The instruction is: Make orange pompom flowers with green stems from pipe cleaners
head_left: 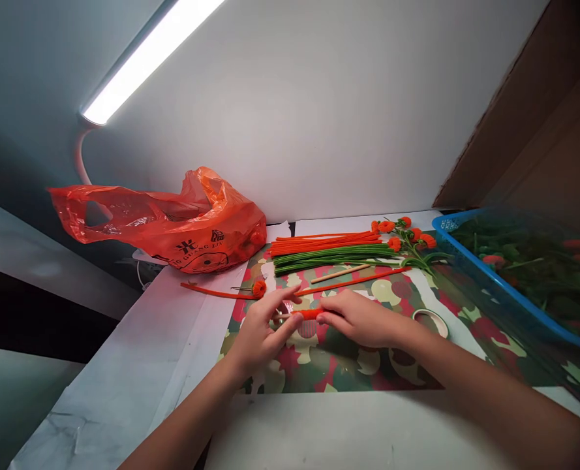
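Observation:
Between my hands is a thin wooden stick point(280, 316) with an orange pipe cleaner point(311, 314) wound round it in a coil. My left hand point(264, 323) pinches the stick at the coil's left end, thumb below and fingers above. My right hand point(355, 316) has its thumb and fingertips closed on the coil's right end. Just beyond them, a long orange pipe cleaner point(363, 280) lies across the camouflage-patterned mat point(309, 375). A small orange pompom flower point(259, 288) with thin dark wire rests behind my left hand, touching another orange strip point(216, 292).
Orange pipe cleaners point(319, 244) and green ones point(329, 258) lie in bundles behind a second wooden stick point(341, 273). Finished orange flowers point(415, 239) sit beside a blue basket point(495, 277). A tape roll point(431, 322) is on the right, a red plastic bag point(206, 228) on the left, under a lamp point(152, 59).

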Demonstrator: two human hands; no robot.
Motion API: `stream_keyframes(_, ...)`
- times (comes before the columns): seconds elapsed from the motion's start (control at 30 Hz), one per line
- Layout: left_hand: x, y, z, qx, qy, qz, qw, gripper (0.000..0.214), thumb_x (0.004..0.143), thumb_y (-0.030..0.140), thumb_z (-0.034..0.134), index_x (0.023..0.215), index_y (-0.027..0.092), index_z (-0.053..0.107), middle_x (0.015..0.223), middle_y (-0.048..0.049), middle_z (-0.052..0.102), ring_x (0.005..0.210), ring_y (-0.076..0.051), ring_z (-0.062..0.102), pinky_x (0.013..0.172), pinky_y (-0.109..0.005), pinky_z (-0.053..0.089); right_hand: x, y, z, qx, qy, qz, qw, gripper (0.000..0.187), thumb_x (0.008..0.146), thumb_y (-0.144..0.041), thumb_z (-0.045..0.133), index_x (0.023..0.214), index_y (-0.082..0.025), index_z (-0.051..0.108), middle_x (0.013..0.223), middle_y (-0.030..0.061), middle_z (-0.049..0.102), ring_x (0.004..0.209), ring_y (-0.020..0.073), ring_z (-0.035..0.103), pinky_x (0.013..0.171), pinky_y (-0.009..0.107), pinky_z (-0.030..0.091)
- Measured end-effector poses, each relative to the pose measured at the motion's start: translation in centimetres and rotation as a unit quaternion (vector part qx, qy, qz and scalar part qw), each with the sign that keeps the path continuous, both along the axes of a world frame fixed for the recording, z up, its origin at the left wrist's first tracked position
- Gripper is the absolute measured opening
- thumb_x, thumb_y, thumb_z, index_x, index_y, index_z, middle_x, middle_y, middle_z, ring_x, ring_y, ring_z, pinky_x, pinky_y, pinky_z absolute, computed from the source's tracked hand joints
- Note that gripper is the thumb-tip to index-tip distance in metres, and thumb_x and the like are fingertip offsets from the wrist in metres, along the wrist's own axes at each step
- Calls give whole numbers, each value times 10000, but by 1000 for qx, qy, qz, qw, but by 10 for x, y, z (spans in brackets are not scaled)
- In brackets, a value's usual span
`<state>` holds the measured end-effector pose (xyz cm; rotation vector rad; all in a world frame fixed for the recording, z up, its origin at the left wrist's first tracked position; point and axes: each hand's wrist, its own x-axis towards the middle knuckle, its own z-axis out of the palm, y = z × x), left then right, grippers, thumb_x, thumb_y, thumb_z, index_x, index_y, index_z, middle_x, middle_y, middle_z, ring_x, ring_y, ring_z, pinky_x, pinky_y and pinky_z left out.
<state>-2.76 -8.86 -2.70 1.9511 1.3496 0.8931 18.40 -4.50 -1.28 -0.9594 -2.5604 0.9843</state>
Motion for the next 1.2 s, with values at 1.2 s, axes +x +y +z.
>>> stream_keyframes(1.2,9,-4,0,-131,33,-2,991,351,863,406,488,683,157,658,483,24,509,458,-100,443,453,-196,304,-7,-11,-10,77,-49,-4,996,296,941,-288,361,722,-174,525,633,-19,507,562,97,368,530,226,217)
